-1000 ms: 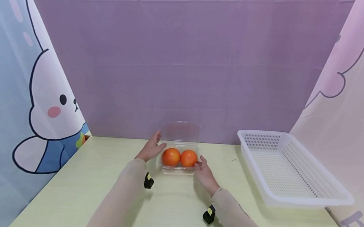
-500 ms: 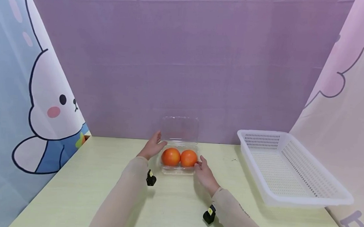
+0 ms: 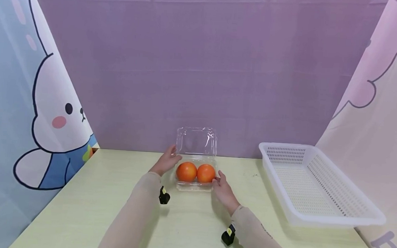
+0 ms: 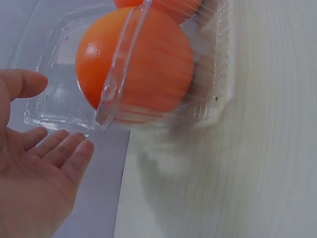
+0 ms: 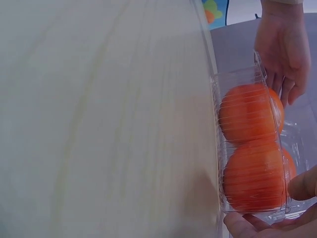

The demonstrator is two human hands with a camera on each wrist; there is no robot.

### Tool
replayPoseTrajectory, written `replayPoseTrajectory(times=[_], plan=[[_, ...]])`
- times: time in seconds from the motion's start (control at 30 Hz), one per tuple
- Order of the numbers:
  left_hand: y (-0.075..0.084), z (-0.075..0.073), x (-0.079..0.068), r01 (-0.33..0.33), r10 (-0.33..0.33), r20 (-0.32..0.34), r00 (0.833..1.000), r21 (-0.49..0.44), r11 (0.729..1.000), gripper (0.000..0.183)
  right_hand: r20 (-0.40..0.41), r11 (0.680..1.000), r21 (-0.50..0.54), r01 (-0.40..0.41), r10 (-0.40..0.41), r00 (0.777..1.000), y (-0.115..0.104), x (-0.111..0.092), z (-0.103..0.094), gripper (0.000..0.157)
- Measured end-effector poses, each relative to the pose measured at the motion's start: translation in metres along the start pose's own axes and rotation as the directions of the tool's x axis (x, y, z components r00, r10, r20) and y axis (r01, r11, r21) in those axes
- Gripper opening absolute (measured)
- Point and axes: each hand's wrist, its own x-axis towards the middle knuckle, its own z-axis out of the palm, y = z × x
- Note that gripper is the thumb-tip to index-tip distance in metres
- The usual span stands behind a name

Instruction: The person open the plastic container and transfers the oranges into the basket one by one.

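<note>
Two oranges, a left one [image 3: 187, 172] and a right one [image 3: 206, 173], sit side by side in a clear plastic clamshell box [image 3: 194, 188] on the table. Its transparent lid [image 3: 196, 143] stands raised at the back. My left hand [image 3: 165, 161] is at the box's left rear corner; in the left wrist view its fingers [image 4: 74, 153] are extended, thumb apart, right at the edge of the lid. My right hand [image 3: 225, 191] holds the box's right front side, thumb [image 5: 303, 186] over the rim and fingers against the outer wall.
A white perforated plastic basket [image 3: 292, 212] stands at the right of the pale table [image 3: 77, 207]. A purple cloth [image 3: 202, 63] hangs behind the table, with printed cloths at both sides. Black wrist devices sit below each hand.
The lid has risen from leaning further back to nearly upright, and now catches more light. My left hand has shifted only slightly; the right hand and the oranges have stayed in place.
</note>
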Motion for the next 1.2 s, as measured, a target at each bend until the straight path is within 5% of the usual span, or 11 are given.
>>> replayPoseTrajectory(times=[0.4, 0.67, 0.97, 1.2], plan=[[-0.011, -0.006, -0.015, 0.101, -0.103, 0.051, 0.993, 0.039, 0.994, 0.06, 0.006, 1.0, 0.018, -0.01, 0.01, 1.0, -0.001, -0.001, -0.001, 0.058], [-0.014, 0.004, -0.029, 0.118, -0.113, 0.072, 0.991, -0.074, 0.99, 0.059, 0.001, 1.0, 0.017, 0.009, -0.009, 1.0, 0.001, 0.0, -0.002, 0.059], [-0.019, 0.014, -0.034, 0.144, -0.137, 0.043, 0.99, -0.253, 0.957, 0.054, 0.005, 1.0, 0.029, -0.005, 0.005, 1.0, -0.001, 0.0, -0.002, 0.058], [-0.021, 0.018, -0.04, 0.14, -0.141, 0.017, 0.99, -0.292, 0.946, 0.056, -0.001, 0.999, 0.043, -0.01, 0.01, 1.0, -0.001, 0.001, -0.001, 0.058]])
